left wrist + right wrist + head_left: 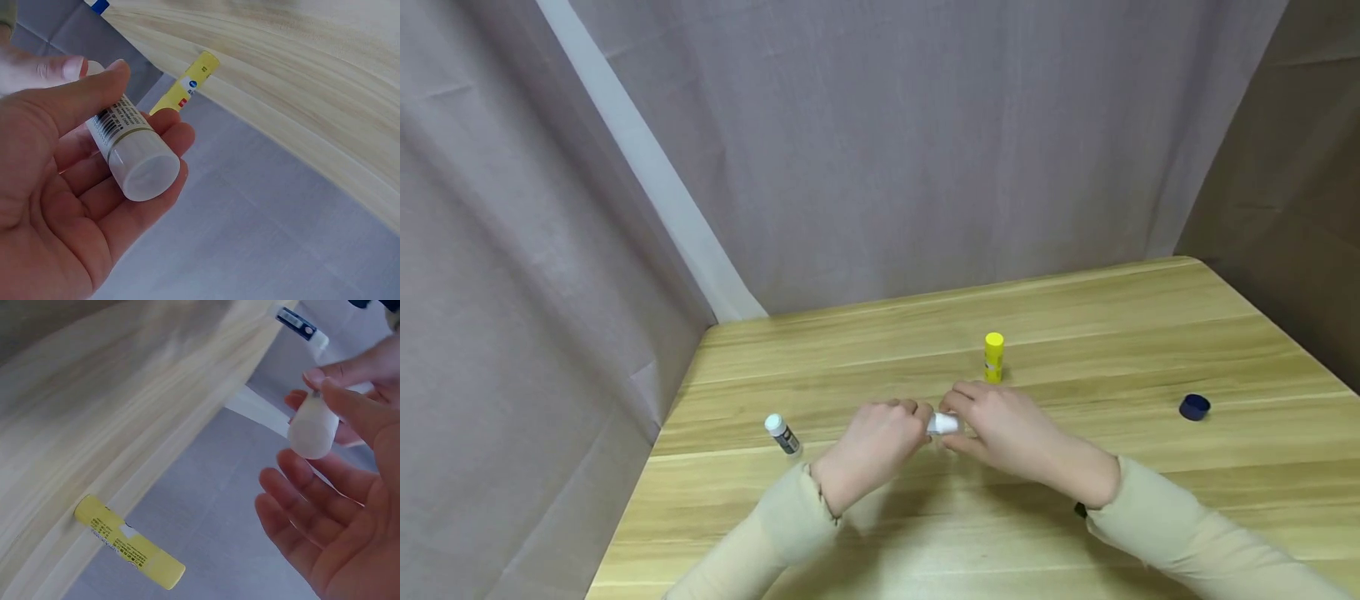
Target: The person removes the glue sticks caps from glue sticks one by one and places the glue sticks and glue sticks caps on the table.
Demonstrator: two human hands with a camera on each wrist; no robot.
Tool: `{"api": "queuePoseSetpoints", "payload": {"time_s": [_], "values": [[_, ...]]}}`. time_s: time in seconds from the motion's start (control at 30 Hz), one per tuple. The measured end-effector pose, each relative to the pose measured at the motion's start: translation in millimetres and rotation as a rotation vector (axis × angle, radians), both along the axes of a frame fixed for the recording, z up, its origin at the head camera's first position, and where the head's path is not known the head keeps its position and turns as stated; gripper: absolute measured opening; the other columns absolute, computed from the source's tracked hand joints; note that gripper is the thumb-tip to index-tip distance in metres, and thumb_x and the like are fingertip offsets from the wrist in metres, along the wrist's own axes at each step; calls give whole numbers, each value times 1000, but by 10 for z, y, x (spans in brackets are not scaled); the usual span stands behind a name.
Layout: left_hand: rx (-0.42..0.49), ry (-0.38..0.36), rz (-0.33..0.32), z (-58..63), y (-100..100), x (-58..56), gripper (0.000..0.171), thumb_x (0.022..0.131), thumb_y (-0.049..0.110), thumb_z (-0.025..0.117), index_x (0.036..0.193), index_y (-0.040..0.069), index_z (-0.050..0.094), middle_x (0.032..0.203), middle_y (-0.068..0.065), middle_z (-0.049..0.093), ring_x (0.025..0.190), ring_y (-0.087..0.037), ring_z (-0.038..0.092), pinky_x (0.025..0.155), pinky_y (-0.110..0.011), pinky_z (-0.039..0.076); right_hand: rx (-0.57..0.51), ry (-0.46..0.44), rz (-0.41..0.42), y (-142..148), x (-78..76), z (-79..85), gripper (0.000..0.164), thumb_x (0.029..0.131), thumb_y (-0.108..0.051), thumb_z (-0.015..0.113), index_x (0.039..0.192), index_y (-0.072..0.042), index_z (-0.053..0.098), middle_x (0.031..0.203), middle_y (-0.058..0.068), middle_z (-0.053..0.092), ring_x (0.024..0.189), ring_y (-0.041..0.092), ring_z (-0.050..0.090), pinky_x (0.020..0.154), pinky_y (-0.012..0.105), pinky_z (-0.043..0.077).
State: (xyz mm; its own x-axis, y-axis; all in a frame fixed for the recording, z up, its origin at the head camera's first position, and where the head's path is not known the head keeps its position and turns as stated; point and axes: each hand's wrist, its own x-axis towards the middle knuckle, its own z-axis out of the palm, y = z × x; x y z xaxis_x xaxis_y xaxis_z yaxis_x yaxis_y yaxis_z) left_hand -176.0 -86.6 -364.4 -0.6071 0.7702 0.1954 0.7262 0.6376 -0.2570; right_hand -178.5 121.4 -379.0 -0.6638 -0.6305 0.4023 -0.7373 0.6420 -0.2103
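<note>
My left hand [880,435] grips a white glue stick [128,128] with a barcode label, thumb on top and fingers beneath. Its translucent end faces the left wrist camera. The other, plain white end points toward my right hand [340,494]. There the right thumb lies over the white glue stick, while the remaining fingers spread loosely below; whether they touch it is unclear. In the head view, the right hand's fingers and thumb sit on either side of that end. Beyond the hands stands a yellow glue stick [994,358].
A second white glue stick [782,434] with a dark label stands left of my left hand. A navy cap [1195,407] lies toward the table's right side. Something small and dark [1080,509] is partly hidden by my right sleeve. Grey curtains border the wooden table [850,350].
</note>
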Motion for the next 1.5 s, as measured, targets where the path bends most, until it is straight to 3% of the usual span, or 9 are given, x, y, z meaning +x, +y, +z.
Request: {"api": "queuePoseSetpoints", "payload": {"time_s": [0.23,0.37,0.87,1.17,1.37,1.5], "values": [[-6,51,-10,-15,4,5,14,95,23,72,91,11,67,77,3,65,59,-5,52,47,-14,39,14,-242,11,21,-82,107,15,87,-26,80,93,-14,73,86,-9,66,66,2,50,58,22,47],[-22,32,-12,-21,6,9,14,94,24,73,92,11,67,78,2,66,60,-5,53,47,-14,40,19,-300,18,20,-106,128,12,86,-26,81,89,-17,72,83,-13,65,65,2,48,57,22,45],[-5,38,-6,-16,13,-2,16,94,25,73,92,11,67,75,3,65,56,-3,48,46,-12,35,-19,-91,-81,-37,-42,-56,28,79,-18,86,84,-14,58,72,-10,56,54,1,42,47,18,40],[-13,61,-12,-54,4,3,16,94,25,74,92,11,67,79,2,69,59,-5,53,48,-12,40,-32,-158,-43,37,10,71,40,84,-30,83,112,-7,69,94,-2,69,68,4,56,59,22,50],[-20,85,-15,-56,10,3,19,93,28,74,89,12,66,78,3,67,59,-5,54,48,-14,42,30,-181,-86,98,21,195,34,88,-30,79,110,-5,73,105,4,72,86,18,69,69,34,58],[-29,70,-8,-62,33,17,18,93,28,74,90,12,66,78,3,67,59,-5,52,48,-13,40,44,-237,-76,110,26,188,23,89,-29,78,104,-12,75,98,-4,70,76,10,63,61,27,53]]}}
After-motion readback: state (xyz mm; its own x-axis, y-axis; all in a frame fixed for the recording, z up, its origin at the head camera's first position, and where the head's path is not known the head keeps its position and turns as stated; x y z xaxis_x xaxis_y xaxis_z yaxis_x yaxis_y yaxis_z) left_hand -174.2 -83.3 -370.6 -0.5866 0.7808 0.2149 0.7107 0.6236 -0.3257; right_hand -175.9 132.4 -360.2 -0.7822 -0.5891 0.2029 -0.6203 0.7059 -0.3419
